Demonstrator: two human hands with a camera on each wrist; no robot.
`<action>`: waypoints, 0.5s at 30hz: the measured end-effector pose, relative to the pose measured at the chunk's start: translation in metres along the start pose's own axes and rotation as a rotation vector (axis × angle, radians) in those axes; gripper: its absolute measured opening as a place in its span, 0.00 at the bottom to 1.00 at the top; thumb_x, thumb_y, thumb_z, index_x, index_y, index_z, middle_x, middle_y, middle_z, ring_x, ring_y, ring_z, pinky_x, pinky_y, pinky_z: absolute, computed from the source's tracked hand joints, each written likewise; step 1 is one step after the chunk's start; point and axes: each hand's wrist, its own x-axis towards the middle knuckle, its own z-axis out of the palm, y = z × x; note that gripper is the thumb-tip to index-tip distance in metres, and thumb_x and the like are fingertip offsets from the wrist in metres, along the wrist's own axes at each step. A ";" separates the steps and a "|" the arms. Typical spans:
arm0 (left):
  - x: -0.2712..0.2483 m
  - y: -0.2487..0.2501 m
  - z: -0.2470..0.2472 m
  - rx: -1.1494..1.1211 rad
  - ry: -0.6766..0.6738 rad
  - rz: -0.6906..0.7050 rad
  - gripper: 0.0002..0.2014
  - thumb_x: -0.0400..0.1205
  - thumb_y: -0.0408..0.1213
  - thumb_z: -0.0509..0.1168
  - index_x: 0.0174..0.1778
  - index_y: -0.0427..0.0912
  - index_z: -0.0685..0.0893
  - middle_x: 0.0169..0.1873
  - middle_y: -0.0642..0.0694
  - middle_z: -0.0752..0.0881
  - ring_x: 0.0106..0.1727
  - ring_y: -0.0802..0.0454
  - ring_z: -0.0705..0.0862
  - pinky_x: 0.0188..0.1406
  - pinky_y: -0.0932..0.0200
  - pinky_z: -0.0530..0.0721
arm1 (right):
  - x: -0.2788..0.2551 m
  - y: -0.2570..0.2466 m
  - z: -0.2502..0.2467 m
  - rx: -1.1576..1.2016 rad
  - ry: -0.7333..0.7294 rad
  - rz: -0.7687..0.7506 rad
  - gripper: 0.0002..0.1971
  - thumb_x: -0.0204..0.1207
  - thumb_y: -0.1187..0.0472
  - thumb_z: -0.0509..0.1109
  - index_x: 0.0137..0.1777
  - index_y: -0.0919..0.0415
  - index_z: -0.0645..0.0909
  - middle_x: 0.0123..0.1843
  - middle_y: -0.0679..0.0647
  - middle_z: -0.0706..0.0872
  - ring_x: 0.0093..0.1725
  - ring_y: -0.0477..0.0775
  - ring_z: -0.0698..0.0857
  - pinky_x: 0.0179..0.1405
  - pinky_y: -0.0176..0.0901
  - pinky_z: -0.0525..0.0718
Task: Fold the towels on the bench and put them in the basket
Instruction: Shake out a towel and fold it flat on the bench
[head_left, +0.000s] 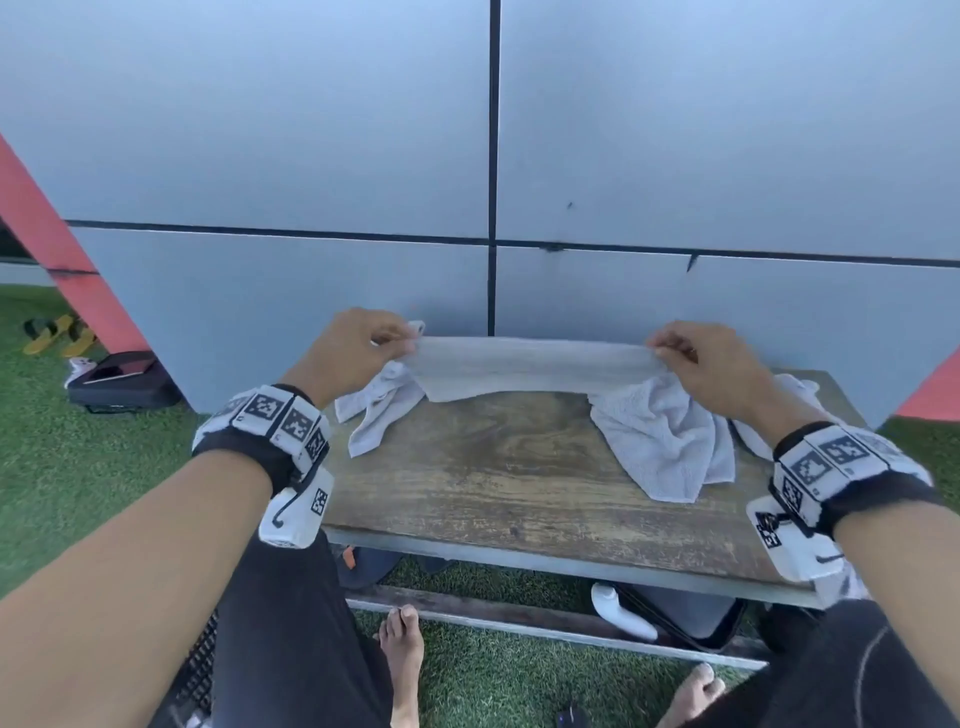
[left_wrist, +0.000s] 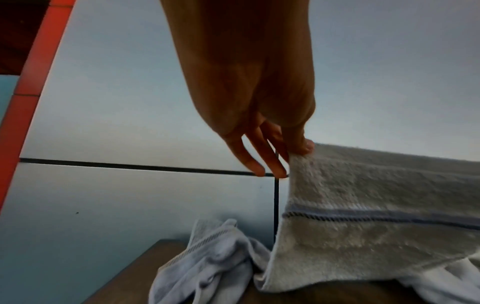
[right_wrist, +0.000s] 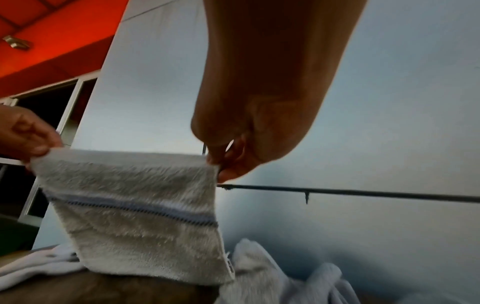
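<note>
Where the view begins at the person's bare feet (head_left: 402, 649) on green turf (head_left: 78, 467), a white bottle-like object (head_left: 621, 610) and a dark case (head_left: 685, 618) lie under the wooden bench (head_left: 493, 478); a black grid-patterned item (head_left: 200, 670) shows at the lower left edge, too cut off to tell what it is. Item: left hand (head_left: 345, 351), thumb and forefinger pinching the left upper corner of a pale grey towel (head_left: 524, 364), the remaining fingers (left_wrist: 249, 160) loosely extended. Item: right hand (head_left: 701, 364), fingers curled and pinching the right upper corner of the same towel. Towel condition: held taut between both hands above the far part of the bench, lower edge hanging down to touch the bench top, a blue woven stripe (right_wrist: 145, 209) across it in the wrist views. Item: crumpled towel (head_left: 376, 410), light grey, on the bench at far left, under the left hand. Item: second crumpled towel (head_left: 670, 441), on the bench at right, under the right hand. Beyond the bench: grey panelled wall (head_left: 311, 130) with dark seams; orange slanted beam (head_left: 57, 244) at left; yellow sandals (head_left: 60, 335) and a black bag (head_left: 122, 382) on the turf at far left.
</note>
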 end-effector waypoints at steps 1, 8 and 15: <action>-0.010 -0.004 0.003 0.042 -0.118 -0.030 0.04 0.82 0.37 0.72 0.46 0.51 0.91 0.37 0.62 0.91 0.37 0.74 0.84 0.41 0.77 0.75 | -0.012 0.006 0.004 -0.014 -0.121 0.024 0.07 0.83 0.68 0.68 0.52 0.61 0.87 0.47 0.59 0.91 0.45 0.59 0.87 0.51 0.47 0.82; -0.061 -0.021 0.032 0.207 -0.760 -0.265 0.07 0.81 0.43 0.74 0.53 0.48 0.90 0.38 0.55 0.93 0.37 0.69 0.88 0.41 0.72 0.83 | -0.067 0.029 0.031 -0.050 -0.809 0.176 0.06 0.82 0.64 0.71 0.47 0.54 0.87 0.42 0.49 0.91 0.41 0.47 0.90 0.46 0.37 0.85; -0.070 -0.035 0.047 0.139 -0.918 -0.401 0.09 0.82 0.41 0.73 0.57 0.47 0.87 0.40 0.44 0.94 0.48 0.54 0.93 0.51 0.67 0.87 | -0.073 0.035 0.046 0.053 -0.865 0.284 0.05 0.81 0.65 0.72 0.51 0.60 0.90 0.50 0.58 0.92 0.51 0.55 0.91 0.52 0.40 0.90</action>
